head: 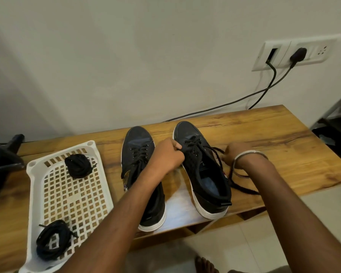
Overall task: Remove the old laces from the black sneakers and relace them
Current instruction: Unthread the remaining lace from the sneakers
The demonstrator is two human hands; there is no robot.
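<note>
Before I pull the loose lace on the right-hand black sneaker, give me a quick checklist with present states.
1. Left hand steadies the right black white-soled sneaker at its eyelets: ok.
2. Right hand grips the loose black lace: ok.
3. Lace knotted or free: cannot tell.
4. Sneaker upright on the wooden table: ok.
5. Coiled black laces waiting in the white plastic tray: ok.

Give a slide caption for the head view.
Both hands pull the black lace of the right-side black canvas sneaker on a wooden table.
</note>
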